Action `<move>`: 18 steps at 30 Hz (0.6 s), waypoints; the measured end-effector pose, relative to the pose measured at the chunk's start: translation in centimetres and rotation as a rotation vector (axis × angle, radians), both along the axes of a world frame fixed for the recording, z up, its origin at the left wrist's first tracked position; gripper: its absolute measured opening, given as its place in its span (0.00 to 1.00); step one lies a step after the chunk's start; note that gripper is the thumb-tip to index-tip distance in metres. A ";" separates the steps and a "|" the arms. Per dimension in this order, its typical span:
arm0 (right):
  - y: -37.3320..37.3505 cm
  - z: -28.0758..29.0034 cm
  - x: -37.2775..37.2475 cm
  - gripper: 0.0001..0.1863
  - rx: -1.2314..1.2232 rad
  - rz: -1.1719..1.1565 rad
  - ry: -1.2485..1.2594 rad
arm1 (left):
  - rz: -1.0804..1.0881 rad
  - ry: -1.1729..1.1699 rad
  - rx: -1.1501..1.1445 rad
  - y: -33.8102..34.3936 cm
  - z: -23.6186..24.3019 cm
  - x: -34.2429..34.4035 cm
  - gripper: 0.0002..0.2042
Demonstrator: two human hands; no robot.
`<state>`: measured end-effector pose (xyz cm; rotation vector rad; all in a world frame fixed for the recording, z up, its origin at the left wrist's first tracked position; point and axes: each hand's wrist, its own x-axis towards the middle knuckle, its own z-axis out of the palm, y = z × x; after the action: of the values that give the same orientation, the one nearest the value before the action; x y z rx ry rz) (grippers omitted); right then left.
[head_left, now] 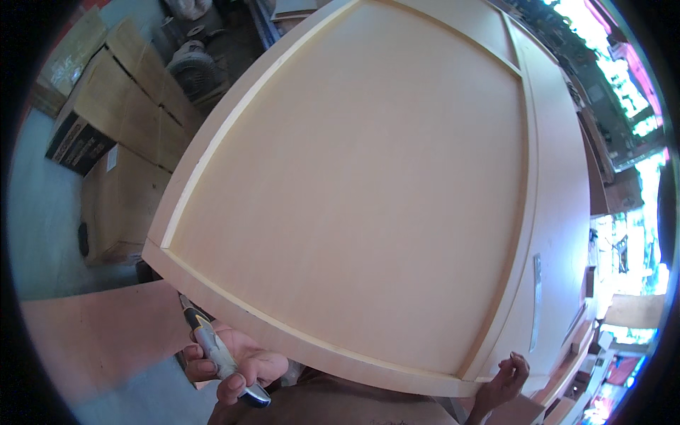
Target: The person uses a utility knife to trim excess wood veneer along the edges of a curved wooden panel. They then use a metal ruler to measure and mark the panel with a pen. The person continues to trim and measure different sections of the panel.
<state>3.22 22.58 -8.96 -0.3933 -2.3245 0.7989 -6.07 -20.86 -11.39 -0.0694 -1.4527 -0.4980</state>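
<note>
My left hand, at the lower left, is closed round a utility knife with a grey, black and yellow handle, its tip pointing up and left beside the corner of a large pale wooden panel. The panel has raised strips framing a broad flat middle, and a narrower section along the right. My right hand is at the panel's lower right edge, fingers loosely bent and apart, with nothing visible in them. A metal ruler lies lengthwise on the right section, above that hand.
Stacked cardboard boxes stand on the floor at the left, with a pinkish board below them. A motor-like machine sits behind the panel at the top left. Timber pieces and other clutter line the bright right side.
</note>
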 end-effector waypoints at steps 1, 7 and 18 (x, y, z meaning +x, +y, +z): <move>-0.1 0.0 0.1 0.09 -0.002 0.015 0.013 | -0.050 0.037 -0.009 -0.1 -0.1 -0.1 0.10; -1.3 0.6 -0.8 0.08 -0.039 0.027 0.036 | 0.025 0.014 -0.076 -1.5 0.1 -0.4 0.11; -2.0 0.9 -1.2 0.09 0.039 0.117 0.139 | 0.061 -0.133 -0.065 -1.7 0.2 0.1 0.09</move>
<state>2.06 20.53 -8.06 -0.1799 -2.2445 0.8092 -5.96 -22.57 -11.16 -0.0441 -1.5970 -0.4122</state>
